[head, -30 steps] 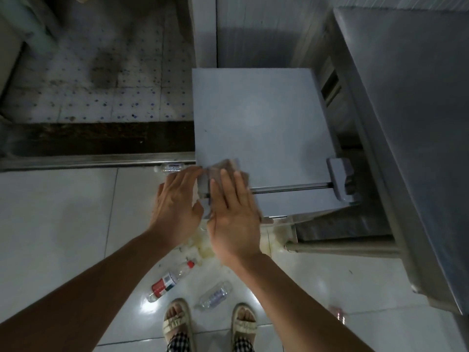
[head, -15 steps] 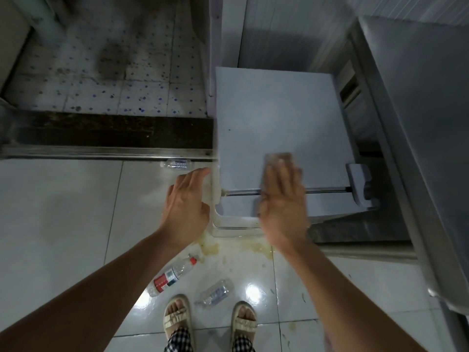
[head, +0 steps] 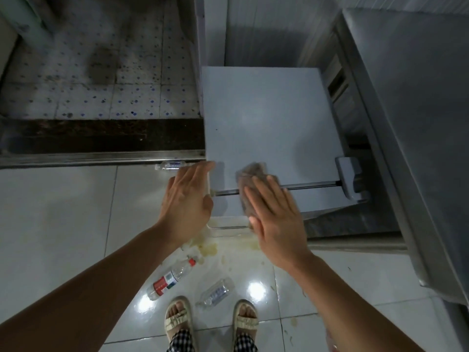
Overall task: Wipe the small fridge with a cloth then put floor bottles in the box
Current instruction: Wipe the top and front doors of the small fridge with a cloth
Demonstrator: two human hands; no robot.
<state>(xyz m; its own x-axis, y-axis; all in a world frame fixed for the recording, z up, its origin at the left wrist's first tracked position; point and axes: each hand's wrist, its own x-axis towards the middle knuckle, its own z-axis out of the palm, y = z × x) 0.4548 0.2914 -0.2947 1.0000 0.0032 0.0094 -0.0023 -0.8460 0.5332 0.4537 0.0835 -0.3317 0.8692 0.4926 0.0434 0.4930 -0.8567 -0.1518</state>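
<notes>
The small white fridge [head: 269,118] stands ahead of me, seen from above. My right hand [head: 275,219] lies flat with a brownish cloth [head: 250,184] pressed under its fingers, on the fridge's front edge over the chrome handle bar [head: 309,185]. My left hand [head: 186,199] rests open against the fridge's front left corner, holding nothing. On the floor lie three plastic bottles: a red-labelled bottle [head: 170,279] near my left foot, a clear bottle [head: 215,294] between my feet, and another clear bottle [head: 168,165] by the metal threshold. No box is in view.
A steel counter [head: 416,123] runs along the right, close beside the fridge. A metal door threshold [head: 76,158] and a dirty spotted tile floor [head: 101,85] lie to the left. Yellowish spill stains [head: 208,247] mark the glossy tiles in front of the fridge.
My right hand slid the cloth right along the fridge's front edge and has come partway back left. My left hand stayed at the front left corner.
</notes>
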